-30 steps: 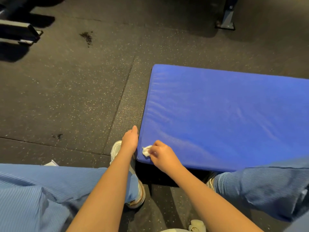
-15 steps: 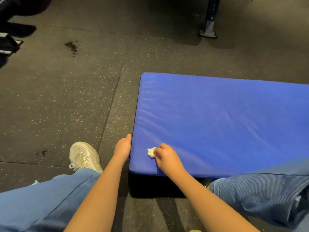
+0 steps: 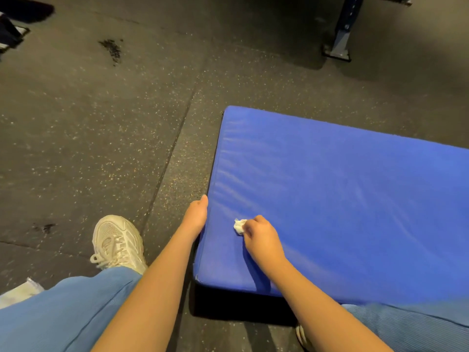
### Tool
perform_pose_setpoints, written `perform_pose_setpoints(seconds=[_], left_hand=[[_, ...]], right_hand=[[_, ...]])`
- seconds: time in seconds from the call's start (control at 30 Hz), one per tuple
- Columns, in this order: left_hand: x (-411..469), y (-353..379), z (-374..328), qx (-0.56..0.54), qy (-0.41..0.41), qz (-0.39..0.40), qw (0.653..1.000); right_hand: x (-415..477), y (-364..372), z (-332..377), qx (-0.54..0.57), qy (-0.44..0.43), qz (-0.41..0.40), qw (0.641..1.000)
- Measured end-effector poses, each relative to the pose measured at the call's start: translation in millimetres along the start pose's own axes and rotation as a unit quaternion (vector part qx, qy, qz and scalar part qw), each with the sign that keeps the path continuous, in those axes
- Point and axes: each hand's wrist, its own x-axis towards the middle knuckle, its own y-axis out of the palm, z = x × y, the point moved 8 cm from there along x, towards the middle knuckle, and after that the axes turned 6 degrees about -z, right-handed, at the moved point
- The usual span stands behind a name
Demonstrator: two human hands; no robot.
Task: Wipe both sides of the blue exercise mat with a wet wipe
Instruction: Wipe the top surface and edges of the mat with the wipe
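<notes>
The thick blue exercise mat [image 3: 342, 194] lies flat on the dark rubber floor, filling the right half of the view. My right hand [image 3: 261, 237] pinches a small crumpled white wet wipe [image 3: 239, 226] and presses it on the mat's top near the near-left corner. My left hand [image 3: 195, 215] lies against the mat's left edge, thumb along the rim; its fingers are hidden down the side of the mat.
My white sneaker [image 3: 116, 241] stands on the floor left of the mat, my blue trouser legs below. A pale packet [image 3: 22, 292] lies at the lower left. A metal rack foot [image 3: 338, 50] stands behind the mat; dark gear [image 3: 10, 31] sits far left.
My right hand has slid the wipe away from the near-left corner, farther onto the mat top. My left foot has shifted left, away from the mat. The left hand stays on the edge.
</notes>
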Motion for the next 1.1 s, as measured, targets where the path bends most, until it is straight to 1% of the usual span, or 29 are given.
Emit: perform_pose_setpoints(seconds=[0.03,0.07,0.13,0.2,0.23,0.3,0.37,0.4,0.43,0.5,0.57,0.63,0.7,0.77,0.87,0.93,0.97,1.03,1.1], left_hand=[[4,2,-2,0.000,-0.004,0.009,1.000],[7,3,-6,-0.002,-0.008,0.009,1.000],[14,4,-11,-0.014,-0.021,0.007,1.000],[22,4,-14,-0.023,-0.031,-0.003,0.999],[24,5,-14,-0.030,-0.035,-0.005,0.999],[29,5,-12,-0.038,-0.028,-0.016,0.999],[32,4,-8,-0.044,-0.021,-0.023,0.999],[33,3,-9,-0.041,-0.014,-0.021,0.999],[34,2,-11,-0.030,-0.008,-0.016,0.999],[39,-2,-19,0.012,0.010,-0.012,1.000],[42,-3,-30,0.062,0.038,0.002,0.997],[47,-1,-43,0.105,0.065,0.029,0.992],[51,0,-56,0.167,0.079,0.053,0.981],[52,0,-68,0.230,0.076,0.065,0.968],[50,1,-77,0.259,0.056,0.073,0.961],[45,0,-82,0.271,0.045,0.070,0.959],[44,0,-84,0.282,0.041,0.073,0.956],[40,-1,-92,0.300,0.040,0.088,0.949],[37,-1,-99,0.310,0.037,0.104,0.944]], right_hand=[[2,1,-4,0.014,0.007,-0.004,1.000],[0,4,0,0.021,-0.003,0.007,1.000],[-9,15,14,0.029,-0.058,0.049,0.997],[-13,22,20,0.006,-0.109,0.090,0.990],[-6,21,16,-0.006,-0.125,0.089,0.988],[18,14,-1,-0.009,-0.095,0.043,0.994],[46,2,-20,-0.008,-0.020,-0.020,1.000],[56,2,-21,-0.029,-0.003,-0.019,0.999],[63,8,-15,-0.065,-0.021,0.002,0.998],[66,15,5,-0.119,-0.085,0.088,0.985],[63,13,22,-0.137,-0.181,0.164,0.960],[64,3,28,-0.143,-0.235,0.224,0.935],[71,-6,30,-0.154,-0.266,0.260,0.915],[76,-9,29,-0.183,-0.292,0.283,0.895],[77,-6,28,-0.206,-0.311,0.321,0.871],[77,-4,31,-0.212,-0.327,0.329,0.860],[78,-3,32,-0.209,-0.332,0.325,0.860],[83,-5,30,-0.190,-0.330,0.301,0.874],[85,-12,26,-0.130,-0.335,0.243,0.901]])
